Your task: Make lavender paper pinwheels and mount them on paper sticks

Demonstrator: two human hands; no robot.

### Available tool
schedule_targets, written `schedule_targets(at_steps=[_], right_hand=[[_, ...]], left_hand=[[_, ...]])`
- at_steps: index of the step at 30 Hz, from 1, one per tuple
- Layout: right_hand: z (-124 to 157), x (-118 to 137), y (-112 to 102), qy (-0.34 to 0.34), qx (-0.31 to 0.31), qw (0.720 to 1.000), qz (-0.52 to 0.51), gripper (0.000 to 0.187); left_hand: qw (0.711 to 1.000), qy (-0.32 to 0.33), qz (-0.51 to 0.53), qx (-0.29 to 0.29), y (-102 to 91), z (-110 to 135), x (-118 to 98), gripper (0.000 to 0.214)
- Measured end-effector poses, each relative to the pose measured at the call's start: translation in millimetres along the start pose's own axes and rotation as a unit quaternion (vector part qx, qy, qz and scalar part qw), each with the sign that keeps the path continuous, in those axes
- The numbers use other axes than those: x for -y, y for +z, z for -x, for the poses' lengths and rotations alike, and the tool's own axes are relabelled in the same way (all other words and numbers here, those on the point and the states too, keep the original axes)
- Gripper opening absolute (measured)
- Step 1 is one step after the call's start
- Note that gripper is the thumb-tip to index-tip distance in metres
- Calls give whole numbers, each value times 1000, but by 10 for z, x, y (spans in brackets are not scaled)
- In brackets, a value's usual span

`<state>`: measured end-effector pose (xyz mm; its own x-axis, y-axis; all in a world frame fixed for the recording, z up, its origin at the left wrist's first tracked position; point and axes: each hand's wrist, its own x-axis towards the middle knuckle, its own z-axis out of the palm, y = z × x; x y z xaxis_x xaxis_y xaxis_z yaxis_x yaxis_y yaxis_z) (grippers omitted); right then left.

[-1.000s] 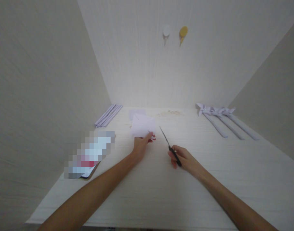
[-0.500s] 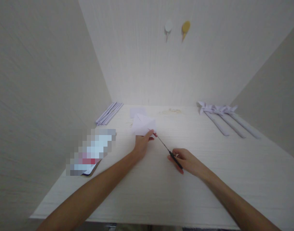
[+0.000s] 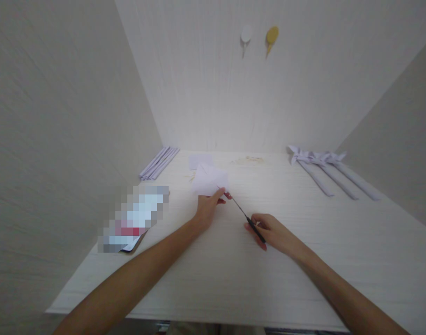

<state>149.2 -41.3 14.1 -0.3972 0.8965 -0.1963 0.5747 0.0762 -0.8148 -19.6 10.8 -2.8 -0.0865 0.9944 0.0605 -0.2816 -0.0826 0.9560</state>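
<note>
In my left hand (image 3: 209, 209) is a square sheet of white paper (image 3: 208, 179), pinched near its front corner, with a slit line by its far corner. My right hand (image 3: 265, 228) is closed around the black handles of a thin pair of scissors (image 3: 253, 225), seen edge-on. The slim blades run up and left to the paper's near corner, beside my left fingers. Whether the blades are parted cannot be made out. Another flat white paper piece (image 3: 200, 161) lies just behind the held sheet.
Several rolled white paper sticks (image 3: 159, 164) lie at the back left. A phone with a blurred screen (image 3: 138, 216) stands nearer on the left. Paper pinwheels on sticks (image 3: 317, 160) lie at the back right. Two hooks, white (image 3: 245, 35) and yellow (image 3: 272, 35), are on the back wall.
Both hands, the paper and the scissors keep nearly the same pose. The whole view has shifted slightly; no grip has changed.
</note>
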Motion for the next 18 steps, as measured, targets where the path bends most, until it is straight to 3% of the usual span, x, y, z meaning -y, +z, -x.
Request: schedule_targets(at_steps=[18], right_hand=[[-17, -4, -5, -18, -2, 999, 35, 34]], left_hand=[[1000, 8, -16, -2, -1, -1, 10, 15]])
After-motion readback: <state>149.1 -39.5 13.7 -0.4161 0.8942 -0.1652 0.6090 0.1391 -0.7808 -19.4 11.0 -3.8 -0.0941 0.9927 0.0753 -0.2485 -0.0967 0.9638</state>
